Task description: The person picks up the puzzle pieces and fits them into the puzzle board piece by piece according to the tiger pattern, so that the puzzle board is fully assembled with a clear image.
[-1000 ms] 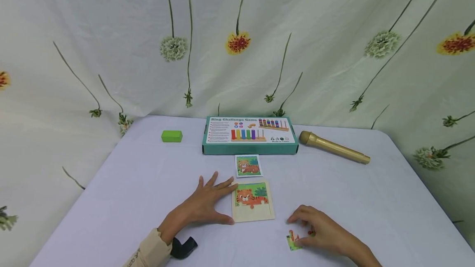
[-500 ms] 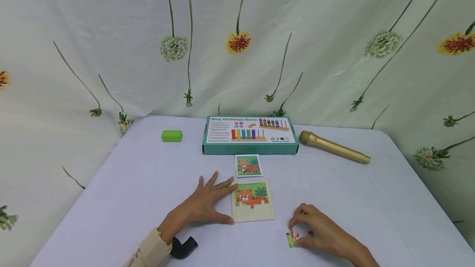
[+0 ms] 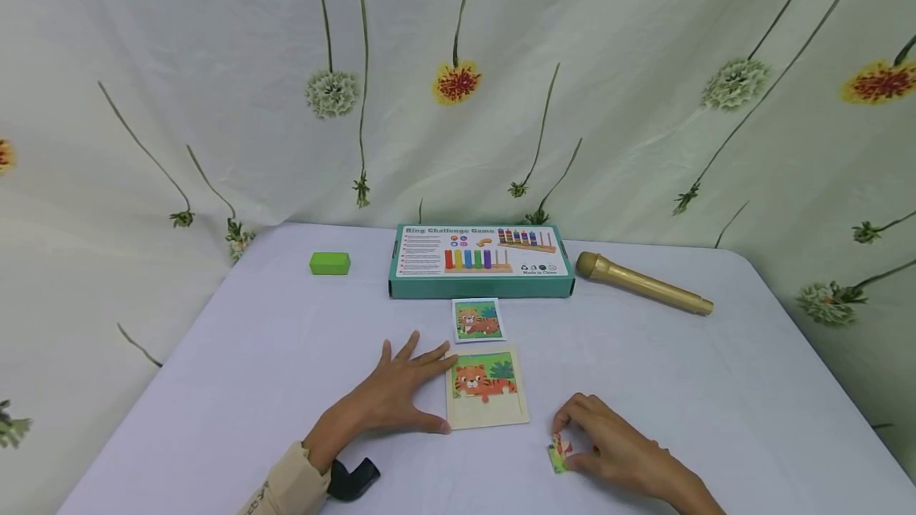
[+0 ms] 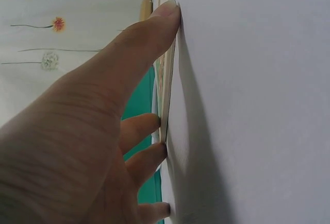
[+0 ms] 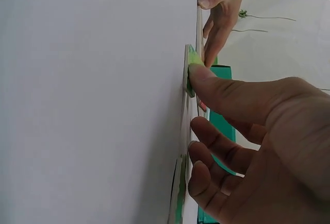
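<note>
My left hand (image 3: 397, 392) lies with spread fingers at the left edge of a wooden puzzle board (image 3: 488, 416); thumb and fingertips touch its rim. The board's upper part shows a tiger picture, and its lower part is bare wood. To the board's right, my right hand (image 3: 619, 447) pinches a small jigsaw piece (image 3: 558, 458), green with red. In the right wrist view, the thumb presses on this jigsaw piece (image 5: 188, 72), which is slightly tilted. Another jigsaw piece (image 5: 178, 193) lies below the curled fingers there; my hand mostly hides it in the head view.
A tiger picture card (image 3: 478, 319) lies just beyond the board. Behind it sits a teal game box (image 3: 481, 286), with a gold microphone (image 3: 644, 284) to the right and a green block (image 3: 330, 263) to the left. A black curved object (image 3: 354, 479) is beside my left wrist.
My right thumb and fingers have closed on the jigsaw piece, and the hand has shifted slightly left and away from me with it. The left hand has stayed at the board.
</note>
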Available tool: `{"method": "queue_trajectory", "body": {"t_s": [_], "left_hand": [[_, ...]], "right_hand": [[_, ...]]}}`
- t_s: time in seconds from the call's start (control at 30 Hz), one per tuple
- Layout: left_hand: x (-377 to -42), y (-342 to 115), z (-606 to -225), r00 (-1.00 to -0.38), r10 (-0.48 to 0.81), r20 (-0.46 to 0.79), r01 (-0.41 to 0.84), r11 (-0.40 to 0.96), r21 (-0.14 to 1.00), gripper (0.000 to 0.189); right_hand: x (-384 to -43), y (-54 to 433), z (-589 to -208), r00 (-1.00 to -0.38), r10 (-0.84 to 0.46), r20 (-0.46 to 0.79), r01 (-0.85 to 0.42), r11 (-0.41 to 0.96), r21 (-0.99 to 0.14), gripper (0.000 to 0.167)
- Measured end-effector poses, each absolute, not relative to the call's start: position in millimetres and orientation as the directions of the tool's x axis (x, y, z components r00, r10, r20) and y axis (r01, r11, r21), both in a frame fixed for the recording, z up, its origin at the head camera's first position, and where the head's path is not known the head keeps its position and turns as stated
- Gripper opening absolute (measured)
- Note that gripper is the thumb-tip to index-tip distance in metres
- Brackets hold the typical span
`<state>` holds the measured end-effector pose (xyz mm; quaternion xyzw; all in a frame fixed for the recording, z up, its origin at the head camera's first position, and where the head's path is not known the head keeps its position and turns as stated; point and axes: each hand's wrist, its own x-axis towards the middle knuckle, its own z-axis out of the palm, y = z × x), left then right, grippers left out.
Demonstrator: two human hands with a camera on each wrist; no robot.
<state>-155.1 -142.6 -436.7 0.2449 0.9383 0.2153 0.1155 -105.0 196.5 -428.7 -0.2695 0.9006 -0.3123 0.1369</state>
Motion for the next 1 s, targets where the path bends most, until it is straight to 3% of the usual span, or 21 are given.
{"method": "queue_trajectory", "body": {"t_s": [0.2, 0.47, 0.67, 1.0], "left_hand": [[-155.3, -142.7, -436.4, -0.854, 0.508, -0.108, 0.409, 0.786, 0.464, 0.094], [-154.6, -142.3, -436.9, -0.858, 0.502, -0.109, 0.403, 0.790, 0.461, 0.093], [-153.9, -142.5, -437.4, -0.857, 0.503, -0.112, 0.401, 0.787, 0.468, 0.093], [-155.3, -141.8, -437.7, -0.859, 0.498, -0.122, 0.398, 0.797, 0.454, 0.094]], "right_hand": [[-104.9, 193.5, -431.2, -0.800, -0.600, -0.018, -0.442, 0.609, -0.658, 0.033], [-113.5, 190.8, -435.4, -0.809, -0.588, -0.009, -0.370, 0.521, -0.769, 0.015], [-118.9, 186.0, -436.6, -0.807, -0.589, 0.038, -0.381, 0.471, -0.796, 0.018], [-129.4, 168.9, -432.0, -0.809, -0.588, -0.012, -0.326, 0.466, -0.822, 0.020]]}}
